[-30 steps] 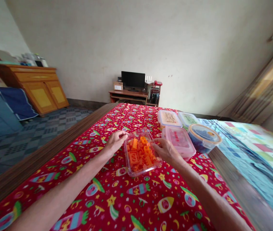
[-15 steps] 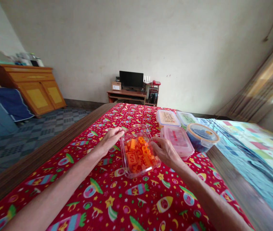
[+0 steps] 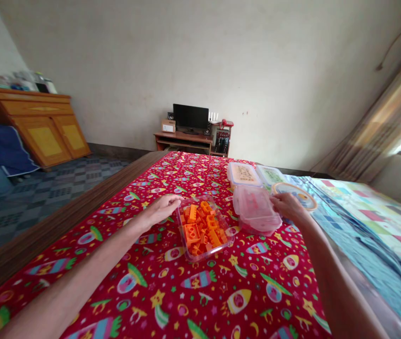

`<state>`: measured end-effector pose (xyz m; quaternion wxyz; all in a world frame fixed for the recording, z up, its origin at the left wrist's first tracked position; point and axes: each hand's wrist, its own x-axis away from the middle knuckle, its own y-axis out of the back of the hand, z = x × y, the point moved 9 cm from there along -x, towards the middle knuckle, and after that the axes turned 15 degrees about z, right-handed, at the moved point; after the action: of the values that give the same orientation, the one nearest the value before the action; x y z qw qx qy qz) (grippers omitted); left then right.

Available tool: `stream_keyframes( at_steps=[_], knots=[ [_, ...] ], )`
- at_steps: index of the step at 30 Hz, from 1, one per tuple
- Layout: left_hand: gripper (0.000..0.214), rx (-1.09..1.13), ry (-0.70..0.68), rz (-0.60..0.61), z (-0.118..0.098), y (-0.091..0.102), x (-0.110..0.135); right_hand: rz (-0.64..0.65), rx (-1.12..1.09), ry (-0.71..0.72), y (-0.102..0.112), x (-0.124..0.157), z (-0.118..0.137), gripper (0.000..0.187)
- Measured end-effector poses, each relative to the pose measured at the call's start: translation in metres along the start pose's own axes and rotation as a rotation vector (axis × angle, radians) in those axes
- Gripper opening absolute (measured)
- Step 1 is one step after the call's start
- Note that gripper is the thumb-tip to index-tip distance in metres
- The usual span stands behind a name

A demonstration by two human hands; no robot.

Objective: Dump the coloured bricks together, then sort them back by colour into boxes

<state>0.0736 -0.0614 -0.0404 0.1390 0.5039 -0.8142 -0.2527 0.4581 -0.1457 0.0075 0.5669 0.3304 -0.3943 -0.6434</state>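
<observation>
Tub (image 3: 203, 229) of orange bricks sits open, left hand (image 3: 163, 207) against its rim, grip unclear; right hand (image 3: 287, 206) pinches a clear lid (image 3: 256, 212) just beside it

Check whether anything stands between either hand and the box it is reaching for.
Nothing visible does. The left hand touches the rim of the open box of orange bricks, and the right hand rests on the right edge of the pink box. The round tub lies beyond that hand.

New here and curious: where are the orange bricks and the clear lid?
orange bricks (image 3: 203, 229): head view, middle of the pile.
clear lid (image 3: 255, 212): head view, centre of its top.
</observation>
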Motion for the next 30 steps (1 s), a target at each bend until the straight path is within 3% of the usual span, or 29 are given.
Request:
stream_keyframes(
  at_steps=[6,11,21,30],
  knots=[
    [0.05,0.008,0.016,0.055,-0.002,-0.004,0.007,-0.024,0.415,-0.243,-0.002,0.016,0.007,0.035],
    [0.05,0.024,0.013,0.096,-0.007,-0.006,0.011,-0.088,0.582,-0.198,-0.002,0.022,0.019,0.032],
    [0.049,0.033,-0.021,0.109,0.001,-0.009,0.005,-0.078,0.616,-0.218,0.0,0.022,0.024,0.031],
    [0.048,0.043,0.001,0.076,-0.008,-0.007,0.008,-0.114,0.563,-0.21,0.002,0.021,0.023,0.032]
  ],
)
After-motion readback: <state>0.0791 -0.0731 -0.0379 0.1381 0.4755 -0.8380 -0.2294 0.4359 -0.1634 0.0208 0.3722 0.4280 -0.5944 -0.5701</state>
